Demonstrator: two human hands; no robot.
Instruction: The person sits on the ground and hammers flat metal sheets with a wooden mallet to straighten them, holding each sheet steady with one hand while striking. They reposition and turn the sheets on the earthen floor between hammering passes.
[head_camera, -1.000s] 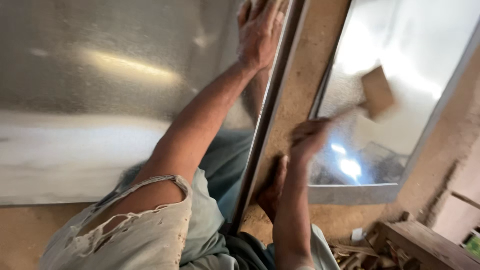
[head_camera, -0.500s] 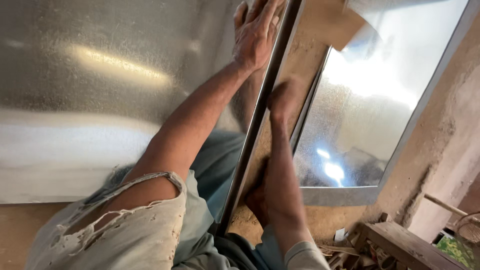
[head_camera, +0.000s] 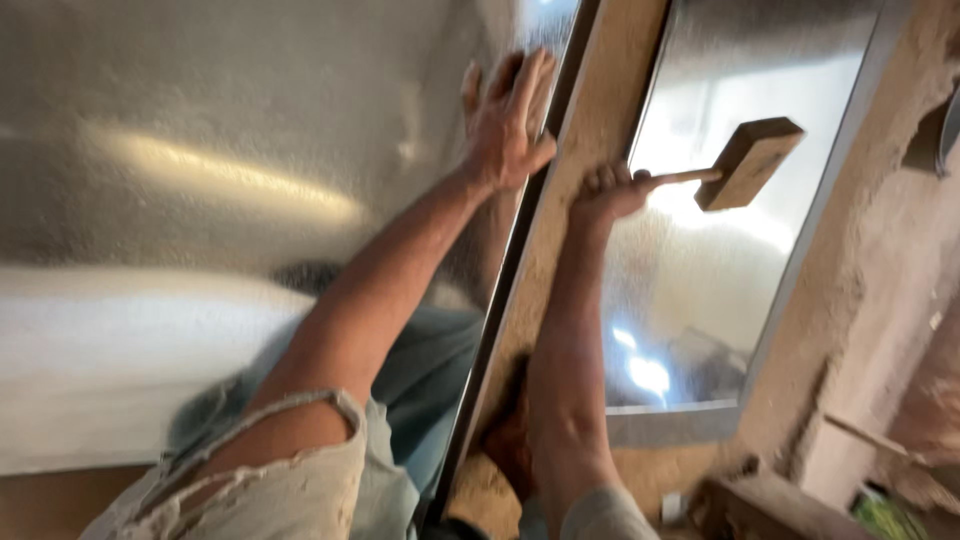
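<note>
A person's left hand (head_camera: 508, 120) lies flat, fingers spread and gripping nothing, against a large sheet of textured, reflective metal (head_camera: 230, 210), its palm close to the sheet's right edge, where a dark metal strip (head_camera: 510, 290) runs along the border. The right hand (head_camera: 608, 190) is clenched around the thin handle of a wooden mallet (head_camera: 745, 162), whose blocky head is raised in front of a second shiny panel (head_camera: 690, 280) to the right, near that panel's upper part; whether the head touches the panel cannot be told. Between the two metal surfaces runs a bare wooden board (head_camera: 600, 120), and the right fist sits at this board's right edge, beside the second panel's pale frame (head_camera: 672, 424). Both forearms reach up from the bottom of the view; the left arm comes out of a frayed, torn grey sleeve (head_camera: 290, 480) at the lower left corner. The first sheet mirrors the arm and blue-grey clothing. A rough plastered wall (head_camera: 870, 300) flanks the second panel's right side, with wooden scraps (head_camera: 750, 505) lying near the lower right corner.
</note>
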